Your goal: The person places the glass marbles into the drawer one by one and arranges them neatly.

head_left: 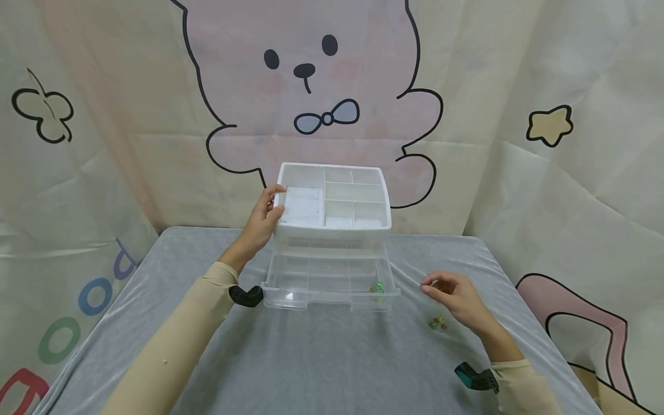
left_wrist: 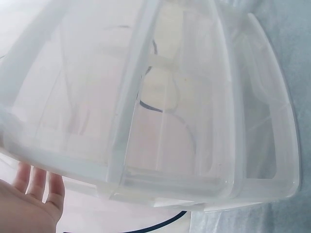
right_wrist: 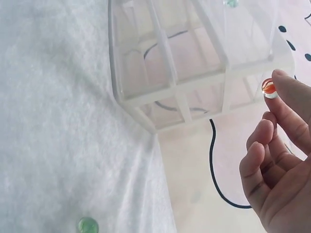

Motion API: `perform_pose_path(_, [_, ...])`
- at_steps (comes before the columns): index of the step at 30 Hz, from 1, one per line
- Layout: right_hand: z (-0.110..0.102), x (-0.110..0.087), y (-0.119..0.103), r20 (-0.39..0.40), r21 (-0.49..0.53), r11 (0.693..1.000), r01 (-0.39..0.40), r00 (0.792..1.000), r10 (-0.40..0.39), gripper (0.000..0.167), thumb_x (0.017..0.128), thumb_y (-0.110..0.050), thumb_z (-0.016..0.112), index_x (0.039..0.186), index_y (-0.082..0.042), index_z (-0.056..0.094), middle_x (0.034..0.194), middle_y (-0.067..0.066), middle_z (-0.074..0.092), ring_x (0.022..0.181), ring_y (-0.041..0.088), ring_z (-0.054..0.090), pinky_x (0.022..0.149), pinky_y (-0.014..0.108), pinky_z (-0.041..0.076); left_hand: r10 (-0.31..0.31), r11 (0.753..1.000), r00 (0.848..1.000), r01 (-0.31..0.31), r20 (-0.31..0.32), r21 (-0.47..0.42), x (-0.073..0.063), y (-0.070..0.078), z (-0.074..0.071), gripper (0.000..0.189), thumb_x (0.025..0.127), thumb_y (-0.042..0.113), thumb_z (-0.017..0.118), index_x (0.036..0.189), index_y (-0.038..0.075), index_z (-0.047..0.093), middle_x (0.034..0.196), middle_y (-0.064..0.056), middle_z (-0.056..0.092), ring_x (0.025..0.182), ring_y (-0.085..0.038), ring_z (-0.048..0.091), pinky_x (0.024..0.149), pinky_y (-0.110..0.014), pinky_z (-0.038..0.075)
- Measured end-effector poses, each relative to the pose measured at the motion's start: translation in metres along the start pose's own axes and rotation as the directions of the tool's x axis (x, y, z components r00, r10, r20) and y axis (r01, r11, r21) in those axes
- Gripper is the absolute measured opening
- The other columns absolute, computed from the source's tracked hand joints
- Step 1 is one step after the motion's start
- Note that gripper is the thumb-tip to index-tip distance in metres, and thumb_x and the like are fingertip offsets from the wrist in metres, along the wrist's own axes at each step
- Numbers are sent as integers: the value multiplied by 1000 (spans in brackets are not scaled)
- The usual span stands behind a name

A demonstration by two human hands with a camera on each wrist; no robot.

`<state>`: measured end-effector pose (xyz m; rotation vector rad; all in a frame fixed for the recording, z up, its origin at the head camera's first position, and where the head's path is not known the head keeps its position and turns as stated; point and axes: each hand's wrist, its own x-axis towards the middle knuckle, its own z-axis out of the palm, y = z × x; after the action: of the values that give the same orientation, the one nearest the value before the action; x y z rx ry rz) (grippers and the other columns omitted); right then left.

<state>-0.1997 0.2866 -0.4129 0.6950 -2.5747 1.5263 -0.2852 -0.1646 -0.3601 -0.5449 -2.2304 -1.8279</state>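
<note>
A clear plastic drawer box with a white compartmented top tray (head_left: 332,229) stands on the table. My left hand (head_left: 257,226) grips the tray's left side, thumb at the front and fingers over the rim; the left wrist view shows its fingertips (left_wrist: 56,187) along the edge. The lower drawer (head_left: 330,297) is pulled out, with a few marbles (head_left: 379,287) in its right part. To the right of the box, my right hand (head_left: 459,300) is raised. Between thumb and index finger it pinches a clear marble with an orange swirl (right_wrist: 268,88).
Several green, yellow and brown marbles (head_left: 440,323) lie on the grey cloth-covered table (head_left: 321,369), just below the right hand. Printed fabric (head_left: 482,86) hangs behind and along both sides of the table. Dark bands (head_left: 246,295) sit at both wrists.
</note>
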Motion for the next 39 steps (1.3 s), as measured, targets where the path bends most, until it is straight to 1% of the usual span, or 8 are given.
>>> perform_pose_path(5, [5, 3, -9, -11, 26, 999, 35, 999, -34, 6, 93, 2, 67, 99, 3, 68, 80, -10, 63, 58, 9, 49, 53, 28, 43, -4, 1000, 1000, 4, 5, 5, 0, 0, -1, 39, 105, 11, 39, 144, 11, 37, 125, -18, 41, 95, -16, 43, 80, -24, 40])
perform_pose_path(10, [10, 7, -17, -24, 30, 998, 62, 998, -61, 6, 93, 3, 67, 99, 1, 68, 83, -11, 64, 60, 9, 51, 54, 27, 44, -5, 1000, 1000, 5, 9, 9, 0, 0, -1, 39, 105, 11, 39, 145, 12, 36, 122, -13, 41, 94, -15, 43, 79, -24, 40])
perform_pose_path(14, [13, 12, -23, -32, 41, 996, 76, 997, -75, 8, 92, 3, 68, 99, 0, 68, 85, -10, 65, 63, 6, 55, 56, 26, 46, -5, 1000, 1000, 5, -1, 2, 0, -1, 0, 39, 105, 10, 39, 144, 12, 38, 118, -14, 42, 93, -15, 44, 77, -23, 41])
perform_pose_path(23, [19, 17, -34, -26, 93, 988, 125, 992, -123, 8, 92, 6, 66, 99, 4, 67, 89, -10, 66, 69, 2, 58, 61, 22, 49, -1, 1000, 1000, 1, 8, -4, -1, 1, 0, 39, 105, 10, 39, 145, 12, 36, 128, -20, 41, 98, -17, 45, 80, -23, 42])
perform_pose_path(27, [22, 19, -38, -24, 109, 983, 146, 989, -144, 8, 93, 7, 65, 100, 4, 67, 90, -6, 67, 71, 3, 60, 64, 21, 51, 1, 1000, 1000, -1, 4, -7, -1, 0, 0, 39, 105, 10, 39, 144, 12, 37, 122, -15, 42, 95, -15, 45, 78, -22, 42])
perform_pose_path(31, [24, 22, -43, -25, 143, 974, 173, 985, -171, 9, 92, 8, 64, 100, 5, 67, 92, -9, 67, 73, 2, 61, 66, 20, 51, 1, 1000, 1000, -1, 3, 1, -1, 0, 0, 38, 105, 11, 39, 144, 12, 37, 115, -9, 41, 91, -13, 43, 77, -23, 40])
perform_pose_path(34, [26, 23, -49, -25, 164, 968, 190, 982, -188, 9, 92, 9, 64, 100, 5, 66, 94, -12, 67, 77, 1, 63, 67, 20, 52, -1, 1000, 1000, 1, 5, -2, -1, 0, 0, 38, 106, 11, 39, 144, 12, 37, 116, -11, 42, 93, -14, 44, 78, -23, 40])
perform_pose_path(39, [31, 24, -60, -17, 196, 958, 208, 978, -208, 10, 91, 10, 64, 100, 5, 67, 97, -11, 67, 80, 2, 62, 69, 19, 52, -10, 1000, 1000, 10, 11, -7, 0, 0, 0, 39, 106, 11, 38, 144, 12, 36, 128, -21, 43, 100, -17, 47, 80, -21, 44])
